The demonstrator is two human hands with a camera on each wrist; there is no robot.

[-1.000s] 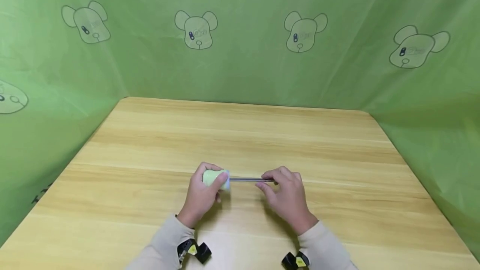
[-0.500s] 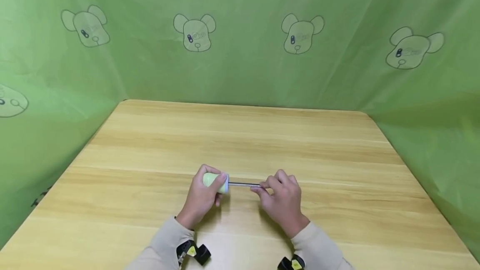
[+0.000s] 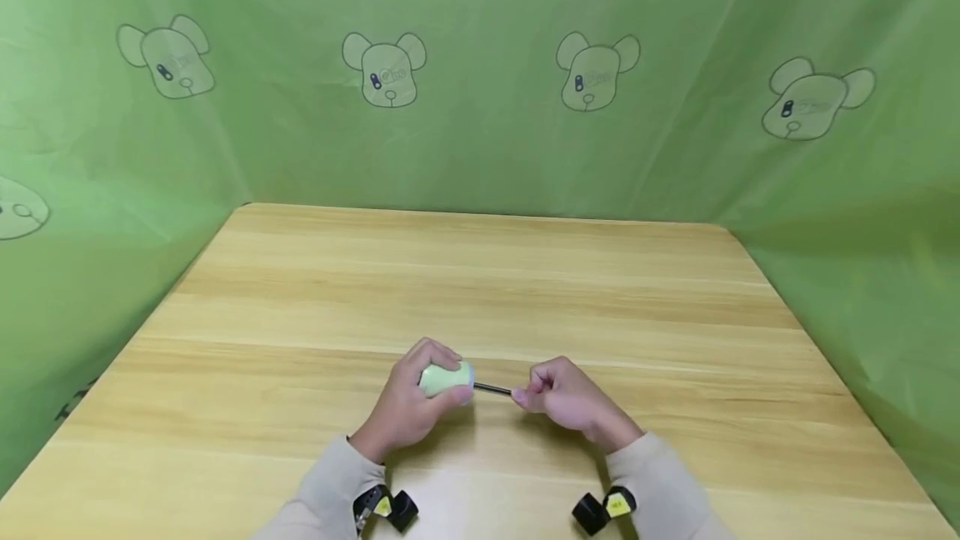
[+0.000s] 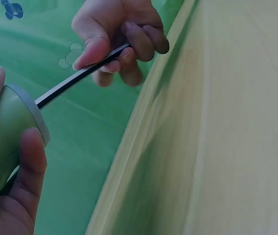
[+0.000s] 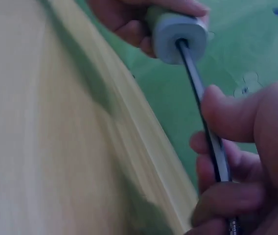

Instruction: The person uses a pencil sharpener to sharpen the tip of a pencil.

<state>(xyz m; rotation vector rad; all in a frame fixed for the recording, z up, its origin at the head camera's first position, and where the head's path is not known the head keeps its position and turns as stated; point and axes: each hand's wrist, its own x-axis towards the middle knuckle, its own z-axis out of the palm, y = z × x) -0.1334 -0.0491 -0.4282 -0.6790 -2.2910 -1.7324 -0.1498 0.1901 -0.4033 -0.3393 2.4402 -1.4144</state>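
Observation:
My left hand (image 3: 401, 407) grips the fat, light green handle (image 3: 438, 380) of what looks like a screwdriver, its thumb near the pale blue-grey collar. From that collar a dark, shiny, flat-sided shaft (image 3: 492, 388) points right toward my right hand (image 3: 570, 397). In the left wrist view, the right thumb and fingers pinch the shaft (image 4: 63, 89) partway along. The right wrist view shows the shaft entering a hole in the collar (image 5: 171, 46), and its far end, near the curled fingers, has a textured, shiny section. Both hands are above the table.
A light wood table (image 3: 480, 290) spans the space under the hands. Green cloth (image 3: 480, 157) printed with cartoon bear heads hangs behind and at both sides. Black wrist cameras with yellow labels, such as the left one (image 3: 386, 508), sit at both sleeves.
The left hand has shifted slightly right and nearer with the handle. The right hand has come nearer and turned, its fingers more curled. Less shaft shows between the hands, tilting down to the right.

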